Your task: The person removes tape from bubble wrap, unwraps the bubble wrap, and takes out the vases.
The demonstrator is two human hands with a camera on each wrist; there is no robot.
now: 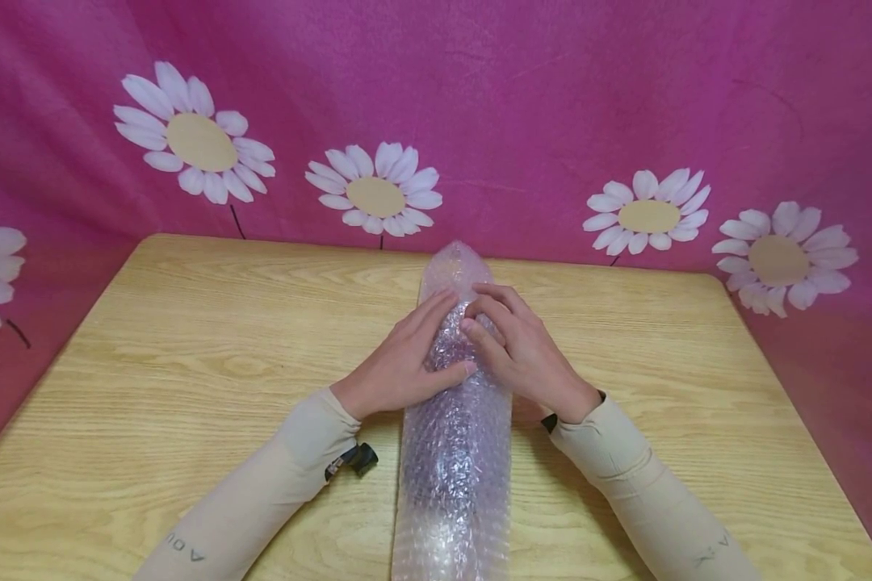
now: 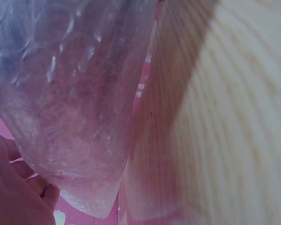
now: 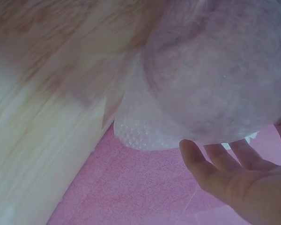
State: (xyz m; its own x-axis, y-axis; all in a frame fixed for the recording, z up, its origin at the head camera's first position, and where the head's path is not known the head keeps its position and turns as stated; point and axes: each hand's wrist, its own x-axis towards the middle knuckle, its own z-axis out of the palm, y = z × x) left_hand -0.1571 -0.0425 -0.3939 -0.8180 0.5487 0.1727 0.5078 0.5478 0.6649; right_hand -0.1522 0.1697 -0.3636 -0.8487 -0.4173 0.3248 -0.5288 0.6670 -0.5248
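Note:
A long, rounded bundle of clear bubble wrap (image 1: 454, 468) lies lengthwise down the middle of the table, its far end flattened to a blunt point. What is inside cannot be made out. My left hand (image 1: 403, 359) rests on its upper left side, fingers straight and thumb reaching across the top. From the right, my right hand (image 1: 523, 347) touches the wrap with loosely bent fingers, the thumb near the index fingertip. The left wrist view shows the wrap (image 2: 79, 117) above my left fingers; in the right wrist view the fingers (image 3: 215, 164) lie spread along the wrap's edge.
The bundle lies on a light wood-grain table (image 1: 225, 347). Its pointed tip reaches the far table edge. A magenta cloth (image 1: 509, 97) printed with white daisies hangs behind and at both sides. A small black device (image 1: 359, 460) sits by the left wrist.

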